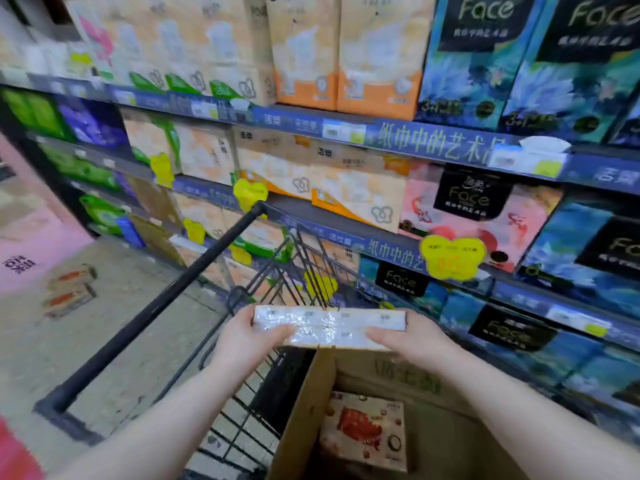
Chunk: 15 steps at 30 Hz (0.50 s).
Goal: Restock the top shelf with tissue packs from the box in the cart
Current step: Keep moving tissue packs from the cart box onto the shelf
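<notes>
While the big shelves (433,143) show blue packs that say "Face", the cart (277,271) holds a brown box (381,375) cut off below. Above it, both hands grip a tissue pack (329,327) lying sideways, left hand (249,337) and right hand (412,337) fingers clamped on its ends. Its writing is too blurry.
</notes>
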### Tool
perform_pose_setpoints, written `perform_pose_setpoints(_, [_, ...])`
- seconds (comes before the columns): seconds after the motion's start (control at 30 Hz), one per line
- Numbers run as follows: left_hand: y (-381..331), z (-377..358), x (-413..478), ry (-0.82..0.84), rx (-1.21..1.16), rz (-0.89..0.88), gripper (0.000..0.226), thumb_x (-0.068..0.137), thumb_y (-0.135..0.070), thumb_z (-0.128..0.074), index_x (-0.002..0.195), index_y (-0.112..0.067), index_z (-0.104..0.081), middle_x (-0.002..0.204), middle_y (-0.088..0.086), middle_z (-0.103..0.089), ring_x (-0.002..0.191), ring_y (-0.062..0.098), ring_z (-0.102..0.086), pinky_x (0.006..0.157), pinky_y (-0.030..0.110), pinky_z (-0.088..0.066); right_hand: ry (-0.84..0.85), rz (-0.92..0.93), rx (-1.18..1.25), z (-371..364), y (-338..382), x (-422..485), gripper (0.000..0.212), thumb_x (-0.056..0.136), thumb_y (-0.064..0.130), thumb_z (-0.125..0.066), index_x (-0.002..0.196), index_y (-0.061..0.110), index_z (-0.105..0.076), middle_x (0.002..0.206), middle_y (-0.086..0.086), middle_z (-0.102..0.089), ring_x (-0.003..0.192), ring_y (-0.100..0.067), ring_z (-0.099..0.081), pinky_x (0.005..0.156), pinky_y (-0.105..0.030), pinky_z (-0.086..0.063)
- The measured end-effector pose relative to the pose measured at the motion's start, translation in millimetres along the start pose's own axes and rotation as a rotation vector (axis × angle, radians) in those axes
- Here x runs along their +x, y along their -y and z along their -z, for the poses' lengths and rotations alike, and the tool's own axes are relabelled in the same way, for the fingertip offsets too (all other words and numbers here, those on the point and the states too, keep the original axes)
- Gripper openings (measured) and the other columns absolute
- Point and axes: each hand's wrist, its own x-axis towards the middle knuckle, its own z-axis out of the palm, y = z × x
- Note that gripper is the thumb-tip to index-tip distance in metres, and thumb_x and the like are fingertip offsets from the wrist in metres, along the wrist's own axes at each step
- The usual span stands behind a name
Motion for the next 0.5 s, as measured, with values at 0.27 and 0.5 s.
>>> perform_pose_setpoints(0.27, [-20,115,-17,-0.272,-0.144,-0.073,0.029,0.074,-0.025,-0.079,0.098,-0.019,-0.065,0.092,-0.004,-0.069,0.081,0.008,-0.062,0.065,0.021,-0.045,0.022,0.295,-0.115,-23,128,-7,0.041,0.063,0.066,-0.067,0.094,0.041,-0.060,0.102,0.013,-0.066,0.088,-0.012,-0.065,0.081,-0.038,-0.057])
perform_pose_setpoints(0.5, [-8,235,-25,-0.443,-0.236,-0.139,0.026,0.072,-0.023,-0.080,0.093,-0.018,-0.066,0.087,-0.007,-0.069,0.080,0.009,-0.064,0.062,0.020,-0.045,0.013,0.485,-0.213,-87,242,-32,0.026,0.074,0.062,-0.064,0.087,0.040,-0.057,0.107,0.010,-0.064,0.097,-0.017,-0.065,0.088,-0.036,-0.053])
